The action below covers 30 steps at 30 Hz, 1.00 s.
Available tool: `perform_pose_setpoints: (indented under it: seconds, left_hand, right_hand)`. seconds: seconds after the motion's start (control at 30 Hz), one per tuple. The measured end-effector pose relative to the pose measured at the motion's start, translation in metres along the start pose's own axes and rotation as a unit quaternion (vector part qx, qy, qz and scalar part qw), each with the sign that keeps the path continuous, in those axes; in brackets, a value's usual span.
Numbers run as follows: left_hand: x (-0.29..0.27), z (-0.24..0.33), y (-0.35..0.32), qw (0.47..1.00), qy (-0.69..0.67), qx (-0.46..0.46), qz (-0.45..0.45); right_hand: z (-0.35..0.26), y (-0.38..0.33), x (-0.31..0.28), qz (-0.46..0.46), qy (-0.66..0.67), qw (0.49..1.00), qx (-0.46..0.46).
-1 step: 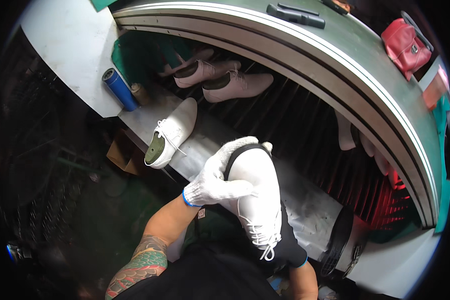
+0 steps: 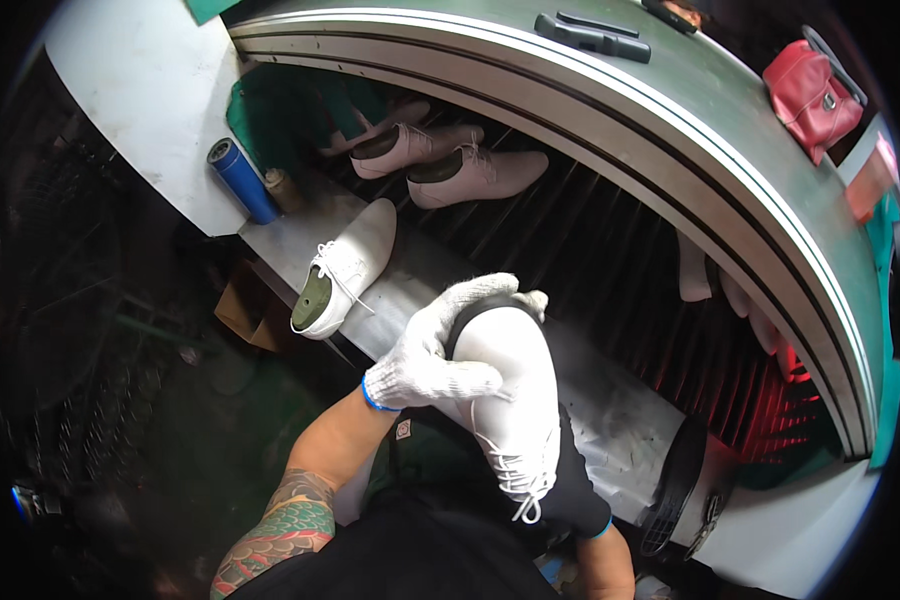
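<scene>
A white lace-up shoe (image 2: 510, 375) is tilted in front of me, toe away and its bow toward my body. My left hand (image 2: 430, 355), in a white knitted glove with a blue cuff edge, grips its toe end. The thumb presses the upper and the fingers wrap round the far edge. Along the toe shows a dark strip of sole (image 2: 475, 312). My right hand (image 2: 577, 480), in a dark glove, is behind the shoe's heel end, its fingers hidden. A second white lace-up shoe (image 2: 355, 265) with a green insole rests on the metal ledge (image 2: 402, 290), left of my left hand.
Pale shoes (image 2: 480, 180) sit on dark rollers (image 2: 590, 230) under a curved machine edge (image 2: 670, 115). A blue cylinder (image 2: 242, 180) stands left. A black treaded sole (image 2: 673, 490) lies right. A red bag (image 2: 815, 95) and black tool (image 2: 592, 37) are on top.
The held shoe has tipped slightly at the toe, so a wider dark strip shows there. My left hand keeps its grip with barely any shift.
</scene>
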<state>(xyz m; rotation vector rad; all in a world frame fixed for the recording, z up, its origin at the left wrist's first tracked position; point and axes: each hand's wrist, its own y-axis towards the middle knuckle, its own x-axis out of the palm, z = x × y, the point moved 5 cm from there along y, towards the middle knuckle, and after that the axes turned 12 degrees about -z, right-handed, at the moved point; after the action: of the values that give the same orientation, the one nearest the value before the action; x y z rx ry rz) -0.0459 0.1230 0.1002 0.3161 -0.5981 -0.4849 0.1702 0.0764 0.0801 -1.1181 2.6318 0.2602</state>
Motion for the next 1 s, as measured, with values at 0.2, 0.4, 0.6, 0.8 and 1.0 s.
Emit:
perform_pose_setpoints:
  seconds: [0.2,0.4,0.6,0.8,1.0]
  left_hand:
    - [0.013,0.028,0.002,0.979,0.195,-0.054,-0.025]
    - [0.011,0.022,0.006,0.978,0.203,0.001,-0.044]
    - [0.0,-0.049,-0.046,0.982,0.167,-0.051,0.068]
    - [0.015,-0.121,-0.14,0.98,0.031,-0.148,0.129]
    - [0.012,-0.08,-0.146,0.938,-0.268,-0.138,0.172]
  right_hand:
    - [0.027,-0.006,0.014,-0.057,-0.074,0.996,0.009]
    - [0.035,-0.007,0.002,-0.036,0.038,0.999,-0.007]
    - [0.039,-0.01,-0.006,0.029,0.001,1.0,0.004]
    - [0.019,-0.018,0.023,0.056,-0.208,0.976,-0.028]
    - [0.067,-0.011,0.027,-0.001,0.284,0.958,0.033]
